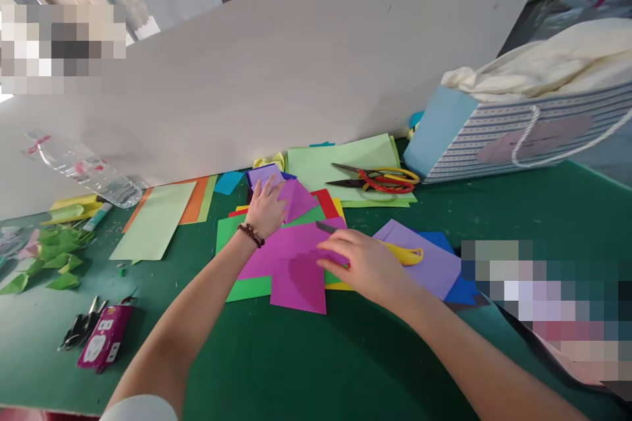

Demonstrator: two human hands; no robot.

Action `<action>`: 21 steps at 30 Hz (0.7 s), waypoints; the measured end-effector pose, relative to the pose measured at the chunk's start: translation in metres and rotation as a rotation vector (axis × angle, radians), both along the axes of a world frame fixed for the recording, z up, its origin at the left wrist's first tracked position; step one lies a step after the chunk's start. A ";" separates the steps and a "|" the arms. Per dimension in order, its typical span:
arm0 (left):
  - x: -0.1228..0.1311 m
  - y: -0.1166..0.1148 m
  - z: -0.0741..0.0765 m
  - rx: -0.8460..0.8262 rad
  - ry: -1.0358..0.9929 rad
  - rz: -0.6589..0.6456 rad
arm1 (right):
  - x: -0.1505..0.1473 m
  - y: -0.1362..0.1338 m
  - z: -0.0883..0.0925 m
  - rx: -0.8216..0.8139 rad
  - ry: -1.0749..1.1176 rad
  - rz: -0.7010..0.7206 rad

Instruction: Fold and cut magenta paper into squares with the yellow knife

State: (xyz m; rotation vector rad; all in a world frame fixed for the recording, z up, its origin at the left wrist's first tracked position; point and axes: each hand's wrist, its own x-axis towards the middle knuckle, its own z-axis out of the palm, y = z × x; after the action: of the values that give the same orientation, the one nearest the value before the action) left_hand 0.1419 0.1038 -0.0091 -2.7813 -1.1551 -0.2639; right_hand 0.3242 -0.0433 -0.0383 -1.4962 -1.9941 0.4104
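Note:
My left hand [268, 205], with a bead bracelet at the wrist, lies flat with fingers stretched out on a folded purple paper piece [296, 198] at the back of a pile of coloured sheets. My right hand [363, 262] rests palm down, fingers extended, on a magenta sheet [291, 263]. Under the right hand lie yellow-handled scissors [407, 253], blade tip poking out to the left. A lilac sheet [429, 256] and a blue one lie just right of that hand.
Red and yellow scissors [382, 179] lie on a pale green sheet [345, 161]. A striped gift bag [518, 135] stands at the right, a plastic bottle [86, 168] at the left. Green paper scraps [49, 256], a magenta packet [106, 337] and a white board wall [296, 66] surround the green mat.

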 end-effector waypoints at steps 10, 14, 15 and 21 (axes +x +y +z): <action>-0.058 -0.071 -0.012 -0.259 -0.207 0.006 | -0.036 0.000 -0.014 -0.291 -0.175 0.044; -0.059 -0.086 -0.022 -0.359 -0.255 -0.007 | -0.033 0.002 -0.006 -0.395 -0.176 0.026; -0.058 -0.089 -0.023 -0.365 -0.266 -0.001 | -0.031 0.002 -0.003 -0.406 -0.168 0.027; -0.048 -0.097 -0.019 -0.309 -0.310 0.020 | 0.034 -0.004 0.039 -0.308 -0.129 -0.220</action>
State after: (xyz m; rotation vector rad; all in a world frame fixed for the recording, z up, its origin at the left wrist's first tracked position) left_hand 0.0939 0.0071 -0.0279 -3.0718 -1.3971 -0.5777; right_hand 0.3580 -0.0472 0.0002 -1.9557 -1.8982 0.5588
